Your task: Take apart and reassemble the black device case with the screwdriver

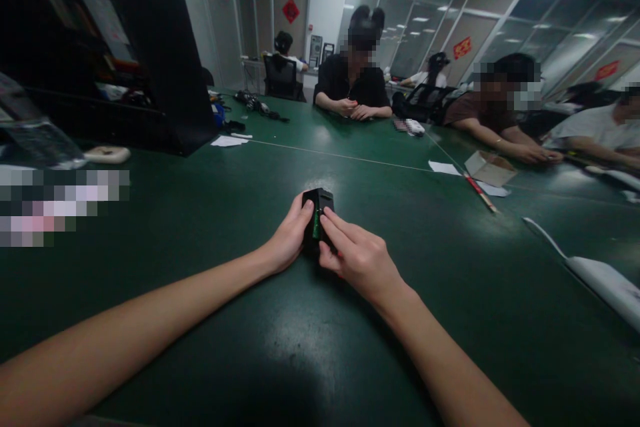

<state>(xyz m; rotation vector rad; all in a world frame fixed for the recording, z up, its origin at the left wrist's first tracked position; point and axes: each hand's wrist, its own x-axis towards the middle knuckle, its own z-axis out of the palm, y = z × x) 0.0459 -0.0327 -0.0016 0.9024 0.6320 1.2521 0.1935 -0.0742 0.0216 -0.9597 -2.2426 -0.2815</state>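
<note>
A small black boxy device with a green strip on it stands on the dark green table in front of me. My left hand is wrapped round its left side, thumb on top. My right hand grips its right side, with the fingers stretched across its face near the green strip. Both forearms reach in from the bottom of the view. The lower part of the device is hidden behind my fingers.
A big black case stands at the left, with papers beside it. A cardboard box, a red pencil and a white object lie to the right. Several people sit along the far and right sides.
</note>
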